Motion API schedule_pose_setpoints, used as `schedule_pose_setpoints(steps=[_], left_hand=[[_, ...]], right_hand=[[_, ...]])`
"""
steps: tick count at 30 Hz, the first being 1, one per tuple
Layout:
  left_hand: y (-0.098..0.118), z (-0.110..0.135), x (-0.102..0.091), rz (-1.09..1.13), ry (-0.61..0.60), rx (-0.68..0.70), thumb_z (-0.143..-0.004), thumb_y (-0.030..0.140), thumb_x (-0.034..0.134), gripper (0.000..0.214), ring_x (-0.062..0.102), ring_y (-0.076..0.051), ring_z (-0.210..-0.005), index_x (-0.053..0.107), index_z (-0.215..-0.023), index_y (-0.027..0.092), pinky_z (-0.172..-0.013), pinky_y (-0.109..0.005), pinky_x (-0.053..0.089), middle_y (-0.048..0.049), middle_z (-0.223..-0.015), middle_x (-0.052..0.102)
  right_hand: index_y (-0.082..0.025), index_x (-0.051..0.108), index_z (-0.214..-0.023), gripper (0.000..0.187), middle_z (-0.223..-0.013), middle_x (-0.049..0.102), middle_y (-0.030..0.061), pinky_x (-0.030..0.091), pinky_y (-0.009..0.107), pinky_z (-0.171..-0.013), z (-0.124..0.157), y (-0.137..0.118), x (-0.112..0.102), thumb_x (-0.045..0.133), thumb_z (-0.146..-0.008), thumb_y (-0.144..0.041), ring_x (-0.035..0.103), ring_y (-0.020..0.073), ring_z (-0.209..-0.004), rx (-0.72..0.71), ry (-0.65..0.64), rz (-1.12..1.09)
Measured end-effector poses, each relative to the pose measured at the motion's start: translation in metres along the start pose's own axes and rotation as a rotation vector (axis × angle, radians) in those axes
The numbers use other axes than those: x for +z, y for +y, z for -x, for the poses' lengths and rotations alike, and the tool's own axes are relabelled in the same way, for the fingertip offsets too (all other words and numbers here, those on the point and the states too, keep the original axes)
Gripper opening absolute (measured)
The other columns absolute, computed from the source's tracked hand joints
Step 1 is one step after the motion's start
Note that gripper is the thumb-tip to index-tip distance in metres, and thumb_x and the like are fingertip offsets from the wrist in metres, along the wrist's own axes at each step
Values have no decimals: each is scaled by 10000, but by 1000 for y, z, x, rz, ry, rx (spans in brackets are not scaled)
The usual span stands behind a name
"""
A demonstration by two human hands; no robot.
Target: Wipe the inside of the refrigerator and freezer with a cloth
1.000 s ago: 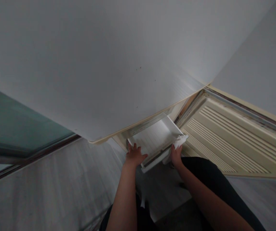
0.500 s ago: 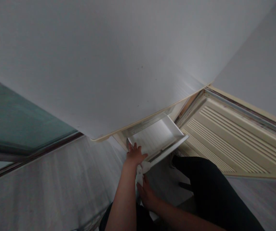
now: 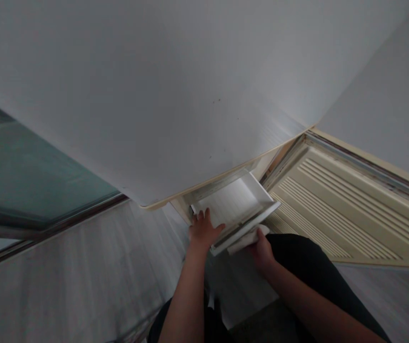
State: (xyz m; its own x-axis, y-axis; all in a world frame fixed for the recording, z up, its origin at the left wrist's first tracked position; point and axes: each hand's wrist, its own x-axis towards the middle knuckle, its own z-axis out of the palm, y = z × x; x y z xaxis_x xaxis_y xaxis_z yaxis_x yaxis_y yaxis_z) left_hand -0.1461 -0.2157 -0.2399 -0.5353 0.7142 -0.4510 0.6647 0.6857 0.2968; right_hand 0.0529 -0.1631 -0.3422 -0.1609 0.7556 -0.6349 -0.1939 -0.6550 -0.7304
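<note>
A white drawer (image 3: pixel 231 202) stands pulled out from below a large pale tabletop. My left hand (image 3: pixel 204 232) rests at the drawer's left side, fingers spread, thumb reaching over the side wall; nothing shows in it. My right hand (image 3: pixel 261 250) is closed on a white cloth (image 3: pixel 245 239), which lies along the outside of the drawer's front panel near its right half. The palm side of the right hand is partly hidden.
The tabletop (image 3: pixel 154 109) fills the upper view, with a few dark specks. A cream ribbed door panel (image 3: pixel 347 205) stands right of the drawer. Glass sliding doors (image 3: pixel 40 166) are at left, above a grey wood-look floor (image 3: pixel 118 267). My dark-clad right leg (image 3: pixel 318 271) is below the drawer.
My right hand has moved rightward and up with the cloth, from beside the left wrist to the drawer's front. The left hand stays at the drawer's left side.
</note>
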Motion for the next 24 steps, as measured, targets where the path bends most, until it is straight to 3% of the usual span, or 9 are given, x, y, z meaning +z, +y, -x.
schedule_pose_setpoints(steps=[2, 5, 7, 9, 11, 14, 19, 21, 24], left_hand=[[12, 5, 0, 86, 156, 31, -893, 592, 502, 759, 462, -344, -1367, 358, -1498, 158, -1080, -432, 442, -166, -1496, 486], [30, 12, 4, 261, 343, 242, -965, 413, 435, 421, 573, -238, -1219, 517, -1320, 201, -1051, -330, 445, -104, -1285, 630], [38, 14, 8, 350, 391, 399, -982, 356, 427, 307, 606, -200, -1144, 552, -1230, 225, -1013, -305, 460, -70, -1185, 662], [42, 13, 14, 382, 392, 472, -990, 365, 447, 272, 631, -202, -1078, 562, -1193, 226, -963, -320, 485, -60, -1116, 678], [40, 7, 19, 363, 369, 449, -996, 384, 455, 273, 647, -219, -1045, 575, -1171, 212, -935, -345, 498, -68, -1095, 690], [34, -5, 21, 278, 292, 307, -1000, 381, 445, 300, 654, -252, -1082, 591, -1174, 186, -950, -372, 495, -102, -1150, 698], [27, -28, 18, 188, 152, 88, -992, 324, 417, 390, 608, -290, -1225, 553, -1297, 123, -1037, -390, 452, -173, -1272, 661], [25, -37, 18, 207, 154, 42, -976, 348, 452, 450, 561, -299, -1293, 521, -1340, 92, -1077, -390, 427, -201, -1337, 618], [24, -50, 21, 268, 248, 6, -950, 404, 505, 543, 513, -310, -1337, 477, -1374, 66, -1115, -407, 403, -221, -1365, 577]], right_hand=[[-196, 538, -1229, 456, -1271, 673, 124, 605, 449, -865, -4, -17, 12, 465, -909, -513, 683, 291, -1098, 25, 66, 1], [-193, 563, -1219, 473, -1186, 714, 105, 600, 423, -861, -1, -34, 36, 456, -925, -547, 695, 272, -1063, -5, -49, 34], [-178, 582, -1198, 447, -1132, 731, 98, 595, 405, -865, -5, -45, 52, 455, -936, -517, 700, 258, -1040, 24, -114, 43], [-161, 598, -1158, 384, -1094, 741, 95, 593, 382, -862, -17, -56, 66, 462, -944, -449, 708, 241, -1003, 81, -156, 35], [-157, 614, -1123, 331, -1059, 747, 92, 589, 356, -860, -33, -69, 79, 456, -955, -396, 712, 227, -980, 113, -231, 36], [-159, 628, -1101, 325, -1019, 751, 93, 578, 331, -875, -57, -80, 92, 433, -980, -388, 706, 214, -1005, 137, -304, 60], [-182, 593, -1189, 384, -1091, 735, 85, 570, 354, -904, -75, -74, 105, 404, -986, -448, 689, 216, -1043, 147, -347, -19], [-195, 575, -1199, 387, -1083, 733, 81, 574, 359, -878, -77, -73, 110, 410, -976, -464, 693, 217, -1018, 184, -379, 0], [-175, 594, -1142, 454, -1002, 736, 89, 566, 345, -819, -78, -81, 114, 460, -936, -557, 693, 223, -954, 160, -474, 98]])
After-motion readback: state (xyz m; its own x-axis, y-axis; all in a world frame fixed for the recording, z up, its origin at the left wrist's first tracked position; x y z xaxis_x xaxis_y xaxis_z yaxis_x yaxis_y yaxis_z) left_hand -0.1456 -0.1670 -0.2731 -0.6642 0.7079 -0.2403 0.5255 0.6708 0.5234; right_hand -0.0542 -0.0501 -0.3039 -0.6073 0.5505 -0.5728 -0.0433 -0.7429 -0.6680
